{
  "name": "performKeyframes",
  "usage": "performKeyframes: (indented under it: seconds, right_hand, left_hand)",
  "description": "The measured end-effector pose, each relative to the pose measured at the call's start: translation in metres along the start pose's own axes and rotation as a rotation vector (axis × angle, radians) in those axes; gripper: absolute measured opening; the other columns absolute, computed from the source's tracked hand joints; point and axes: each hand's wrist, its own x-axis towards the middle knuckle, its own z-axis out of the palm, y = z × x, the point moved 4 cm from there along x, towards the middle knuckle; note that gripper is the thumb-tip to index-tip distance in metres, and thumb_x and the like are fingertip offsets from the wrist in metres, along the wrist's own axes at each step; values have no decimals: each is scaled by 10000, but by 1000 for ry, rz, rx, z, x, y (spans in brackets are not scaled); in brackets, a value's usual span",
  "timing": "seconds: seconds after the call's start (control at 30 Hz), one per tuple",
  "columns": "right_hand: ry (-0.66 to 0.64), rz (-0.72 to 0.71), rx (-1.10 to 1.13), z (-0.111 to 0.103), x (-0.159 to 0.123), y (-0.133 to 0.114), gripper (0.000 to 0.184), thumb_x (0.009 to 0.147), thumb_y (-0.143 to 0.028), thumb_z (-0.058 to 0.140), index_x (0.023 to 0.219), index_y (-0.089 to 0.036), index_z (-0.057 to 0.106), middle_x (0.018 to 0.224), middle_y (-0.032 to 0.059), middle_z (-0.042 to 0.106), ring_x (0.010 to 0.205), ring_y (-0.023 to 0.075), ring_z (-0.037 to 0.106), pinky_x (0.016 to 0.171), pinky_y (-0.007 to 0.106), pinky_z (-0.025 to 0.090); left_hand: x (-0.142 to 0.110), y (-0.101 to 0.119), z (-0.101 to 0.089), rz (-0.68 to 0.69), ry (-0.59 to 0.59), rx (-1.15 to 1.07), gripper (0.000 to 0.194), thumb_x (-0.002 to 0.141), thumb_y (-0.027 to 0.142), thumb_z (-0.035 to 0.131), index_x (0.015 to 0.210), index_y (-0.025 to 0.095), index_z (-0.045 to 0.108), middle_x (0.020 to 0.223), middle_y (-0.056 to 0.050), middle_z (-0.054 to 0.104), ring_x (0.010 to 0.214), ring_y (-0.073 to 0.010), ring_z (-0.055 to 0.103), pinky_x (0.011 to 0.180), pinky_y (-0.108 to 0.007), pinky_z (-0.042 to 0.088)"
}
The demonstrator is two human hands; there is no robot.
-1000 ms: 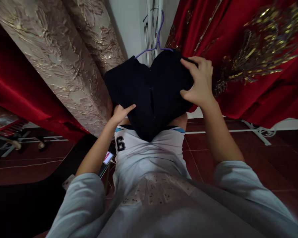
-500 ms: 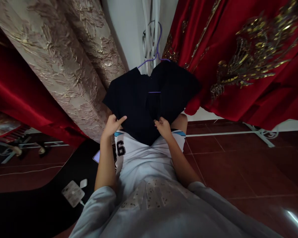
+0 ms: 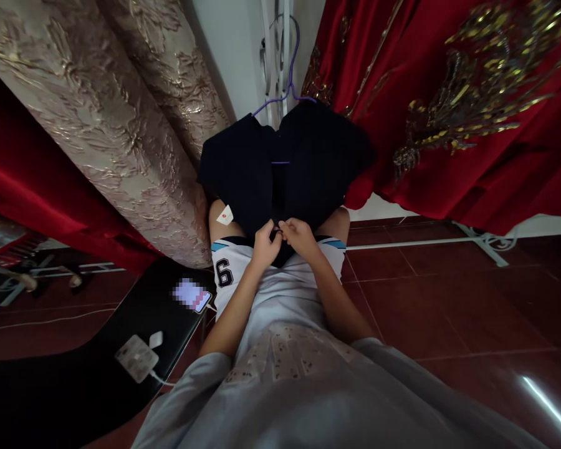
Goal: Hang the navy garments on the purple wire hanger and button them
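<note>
A dark navy garment [image 3: 243, 165] on a purple hanger [image 3: 292, 81] lies over my knees, its front parted by a narrow gap. At the lower end of that gap my left hand [image 3: 265, 244] pinches one front edge. Close beside it, almost touching, my right hand [image 3: 300, 238] pinches the opposite edge. Any fastener between the fingertips is too small to make out. A white tag [image 3: 225, 215] with a red mark shows at the garment's left side, over my thigh.
Left of me, a black bench [image 3: 135, 312] holds a lit phone [image 3: 192, 294], a white power bank [image 3: 137, 358] with a cable and a small white case [image 3: 156, 339]. Beige brocade fabric [image 3: 135, 137] hangs left, red gold-embroidered fabric [image 3: 374, 125] right. A white rack leg [image 3: 481, 243] stands on the tiled floor.
My left hand has moved right from the garment's side to its front opening. Both hands now meet at the edges. The white tag and the whole phone have come into view.
</note>
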Motion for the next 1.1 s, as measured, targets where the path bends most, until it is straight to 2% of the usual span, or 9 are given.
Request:
performKeyframes:
  seconds: [0.17, 0.3, 0.47, 0.6, 0.73, 0.8, 0.9, 1.0, 1.1]
  right_hand:
    - [41, 35, -231, -4, -5, -8, 146, 935, -337, 576, 902, -196, 559, 759, 30, 658, 703, 175, 617, 667, 266, 402]
    - [66, -4, -305, -5, -7, -16, 133, 939, -319, 560, 877, -208, 521, 738, 22, 647, 684, 179, 603, 647, 271, 368]
    - [-80, -81, -9, -12, -8, -19, 208, 877, -356, 609, 775, -175, 591, 628, 0, 604, 569, 124, 539, 584, 239, 371]
    - [-234, 98, 246, -18, 4, -26, 332, 755, -454, 728, 714, -136, 645, 519, -12, 546, 459, 74, 424, 476, 206, 285]
    - [-126, 69, 446, -39, 52, -74, 339, 724, -423, 801, 703, -126, 638, 496, -51, 458, 416, 31, 331, 417, 188, 165]
    - [45, -50, 536, -55, 80, -110, 364, 787, -450, 799, 726, -146, 609, 511, -69, 413, 407, 23, 296, 406, 192, 133]
    - [149, -178, 531, -64, 100, -157, 421, 877, -539, 744, 760, -169, 583, 537, -58, 429, 418, 34, 329, 400, 198, 170]
    - [167, -284, 528, -61, 89, -180, 417, 915, -557, 709, 789, -178, 588, 541, -50, 466, 428, 44, 365, 398, 201, 204]
    - [148, -328, 498, -61, 72, -180, 370, 939, -492, 693, 782, -173, 590, 524, -45, 484, 420, 48, 376, 395, 197, 205]
  left_hand:
    - [-2, 12, -5, -32, 4, 3, 192, 975, 205, 529, 1062, 163, 695, 969, -84, 734, 912, -243, 715, 860, -359, 584]
    - [-5, 12, -5, -65, 75, 41, 318, 947, 200, 570, 1245, 183, 679, 1085, -92, 752, 998, -259, 739, 955, -402, 594]
    - [-9, 11, -7, -73, 133, 33, 336, 936, 215, 596, 1256, 147, 673, 1055, -110, 754, 936, -253, 740, 940, -405, 597]
    - [-8, 16, -9, -20, 126, 89, 313, 927, 177, 561, 1220, 137, 664, 1077, -116, 731, 931, -238, 713, 910, -371, 579]
    - [-2, 8, -6, 2, 136, 183, 355, 881, 114, 555, 1224, 152, 637, 959, -77, 698, 835, -210, 684, 838, -327, 556]
    - [3, -1, 0, -4, 98, 238, 274, 860, 94, 561, 1108, 167, 649, 878, -62, 669, 773, -207, 664, 780, -315, 541]
    - [16, -3, 13, 3, -14, 280, 136, 857, 63, 563, 870, 186, 619, 816, -68, 646, 757, -220, 656, 750, -317, 528]
    - [41, 19, 15, 8, -122, 208, 127, 864, 56, 597, 882, 177, 630, 823, -75, 677, 786, -233, 689, 776, -325, 545]
    - [81, 64, -11, 123, 3, -16, 233, 946, 112, 593, 1167, 176, 630, 1020, -75, 706, 960, -216, 710, 901, -316, 552]
